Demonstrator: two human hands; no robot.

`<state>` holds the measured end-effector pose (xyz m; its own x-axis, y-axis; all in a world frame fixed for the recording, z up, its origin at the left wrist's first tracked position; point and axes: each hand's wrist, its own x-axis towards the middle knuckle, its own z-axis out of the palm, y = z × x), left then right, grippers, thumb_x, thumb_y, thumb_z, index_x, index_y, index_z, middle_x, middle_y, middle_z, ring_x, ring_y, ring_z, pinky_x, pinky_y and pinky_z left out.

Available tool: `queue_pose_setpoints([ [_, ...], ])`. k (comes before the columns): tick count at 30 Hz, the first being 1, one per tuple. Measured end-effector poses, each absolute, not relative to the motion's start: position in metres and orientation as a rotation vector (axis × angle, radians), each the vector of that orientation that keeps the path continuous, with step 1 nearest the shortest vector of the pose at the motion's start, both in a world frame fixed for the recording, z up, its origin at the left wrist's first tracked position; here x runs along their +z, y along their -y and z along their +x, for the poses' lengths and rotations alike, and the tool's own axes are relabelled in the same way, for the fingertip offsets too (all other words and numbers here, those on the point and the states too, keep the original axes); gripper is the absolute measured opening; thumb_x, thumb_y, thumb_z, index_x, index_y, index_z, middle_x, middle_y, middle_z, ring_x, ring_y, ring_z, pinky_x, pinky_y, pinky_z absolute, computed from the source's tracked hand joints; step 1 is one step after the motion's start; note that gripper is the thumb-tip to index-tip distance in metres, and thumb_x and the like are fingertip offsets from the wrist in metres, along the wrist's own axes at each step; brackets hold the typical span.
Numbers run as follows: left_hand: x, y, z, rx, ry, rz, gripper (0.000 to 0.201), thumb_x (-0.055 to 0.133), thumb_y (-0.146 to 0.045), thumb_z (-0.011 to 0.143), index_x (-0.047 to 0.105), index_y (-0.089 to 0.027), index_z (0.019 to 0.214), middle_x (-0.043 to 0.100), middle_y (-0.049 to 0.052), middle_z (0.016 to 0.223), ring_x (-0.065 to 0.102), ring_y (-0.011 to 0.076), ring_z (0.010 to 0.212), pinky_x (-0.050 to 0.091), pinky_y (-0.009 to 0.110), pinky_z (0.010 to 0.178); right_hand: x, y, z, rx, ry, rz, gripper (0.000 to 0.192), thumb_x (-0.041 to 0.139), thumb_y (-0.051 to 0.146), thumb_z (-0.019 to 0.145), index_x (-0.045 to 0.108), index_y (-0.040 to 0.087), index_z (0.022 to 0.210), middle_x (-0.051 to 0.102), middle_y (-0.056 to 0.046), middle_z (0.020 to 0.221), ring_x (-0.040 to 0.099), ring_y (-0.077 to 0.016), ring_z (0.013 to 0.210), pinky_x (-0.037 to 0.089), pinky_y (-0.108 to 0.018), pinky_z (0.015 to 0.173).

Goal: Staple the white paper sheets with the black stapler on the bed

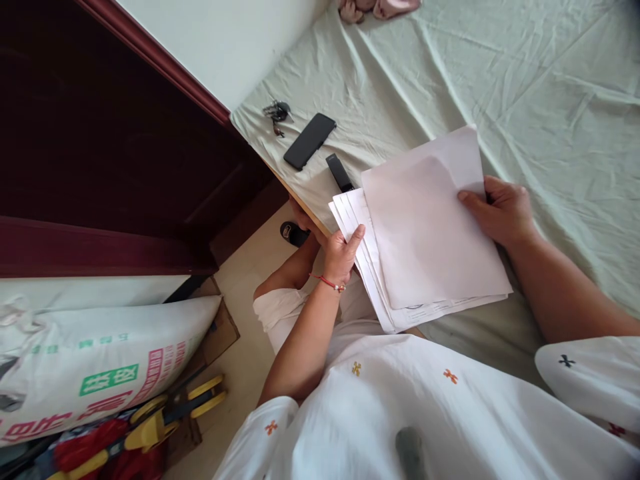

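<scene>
Between my two hands is a stack of white paper sheets (pixel 430 233), its top sheet blank and set a little askew over the others. Printed lines show along the lower edge of a sheet underneath. My left hand (pixel 344 253), with a red bracelet at the wrist, grips the stack's left edge, thumb on top and fingers hidden below. At the right edge my right hand (pixel 503 210) pinches the sheets, thumb on the top one. Just beyond the left corner of the stack lies a small black device (pixel 340 173), partly covered by the paper.
The pale green bed sheet (pixel 565 133) carries a black phone (pixel 310 141), a bunch of keys (pixel 277 112) and pink cloth (pixel 390 7). A dark red wooden door or cabinet (pixel 125 133) stands left. On the floor side are a large white printed sack (pixel 100 360) and a yellow-and-black object (pixel 150 427).
</scene>
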<state>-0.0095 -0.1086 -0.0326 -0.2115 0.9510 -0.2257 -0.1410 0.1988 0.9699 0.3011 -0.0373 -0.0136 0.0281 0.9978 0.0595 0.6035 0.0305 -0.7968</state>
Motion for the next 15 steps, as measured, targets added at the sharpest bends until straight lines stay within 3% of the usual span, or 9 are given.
queue_pose_setpoints([
  [3,-0.032,0.109,-0.008,1.252,-1.376,0.861,0.053,0.095,-0.056,0.067,0.083,-0.018,0.103,0.084,0.011,0.114,0.077,0.033,0.113,0.057,0.048,0.108,-0.016,0.037,0.301,0.773,1.626,-1.623,0.04,0.068,0.044,0.082,0.038,0.023,0.065,0.036,0.004,0.061,0.032,-0.0111,0.06,0.024,-0.03,0.054],
  [7,-0.033,0.109,-0.006,1.292,-1.414,0.88,0.049,0.096,-0.053,0.067,0.084,-0.018,0.1,0.084,0.011,0.112,0.078,0.0335,0.111,0.057,0.049,0.108,-0.021,0.035,0.301,0.761,1.505,-1.543,0.025,0.069,0.043,0.087,0.059,0.021,0.078,0.043,0.004,0.065,0.035,-0.0109,0.061,0.027,-0.03,0.056],
  [15,-0.035,0.109,-0.007,1.299,-1.38,0.87,0.048,0.095,-0.052,0.069,0.084,-0.018,0.101,0.084,0.011,0.114,0.077,0.0331,0.115,0.055,0.049,0.112,-0.029,0.035,0.309,1.002,1.424,-1.436,0.036,0.075,0.054,0.087,0.064,0.02,0.079,0.051,0.002,0.067,0.039,-0.0105,0.059,0.028,-0.027,0.051],
])
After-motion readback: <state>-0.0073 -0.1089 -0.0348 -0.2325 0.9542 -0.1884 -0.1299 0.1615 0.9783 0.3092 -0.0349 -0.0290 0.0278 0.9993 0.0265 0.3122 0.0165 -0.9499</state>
